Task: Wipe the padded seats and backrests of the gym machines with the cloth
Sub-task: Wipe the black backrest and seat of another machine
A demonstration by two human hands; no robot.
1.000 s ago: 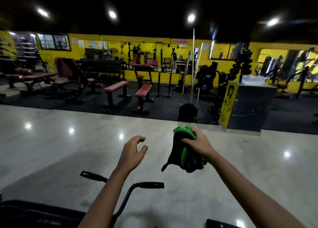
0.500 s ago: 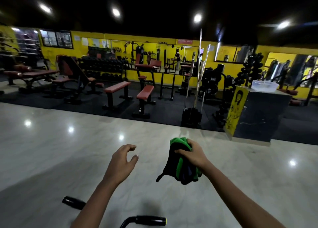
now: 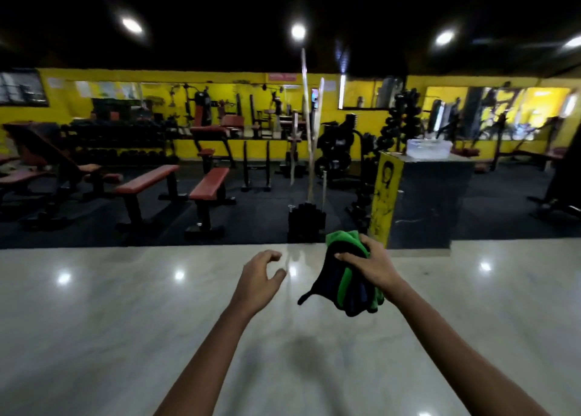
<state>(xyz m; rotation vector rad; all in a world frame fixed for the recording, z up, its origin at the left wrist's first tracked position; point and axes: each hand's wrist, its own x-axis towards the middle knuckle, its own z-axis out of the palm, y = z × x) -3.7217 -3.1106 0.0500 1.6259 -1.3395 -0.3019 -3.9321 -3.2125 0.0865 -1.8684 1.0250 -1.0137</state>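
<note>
1. Two bare forearms reach out over a pale polished floor (image 3: 94,337) that mirrors the ceiling lights; beyond it lies a black mat area backed by a yellow wall (image 3: 220,147) with mirrors.
2. On the mat stand two flat red-padded benches: the left bench (image 3: 146,180) and, just beside it, the right bench (image 3: 210,183). An incline bench (image 3: 47,151) stands further left.
3. A dark block with a yellow side panel (image 3: 386,192) stands right of centre, a clear tub (image 3: 428,149) on top.
4. The cloth (image 3: 341,282), green and dark, hangs bunched in mid-air above the floor, well apart from the benches.
5. The right hand (image 3: 371,266) grips the cloth, fingers (image 3: 345,256) curled over its top.
6. The left hand (image 3: 259,277) is held near the cloth without touching it, its fingers loosely curled and holding nothing.
</note>
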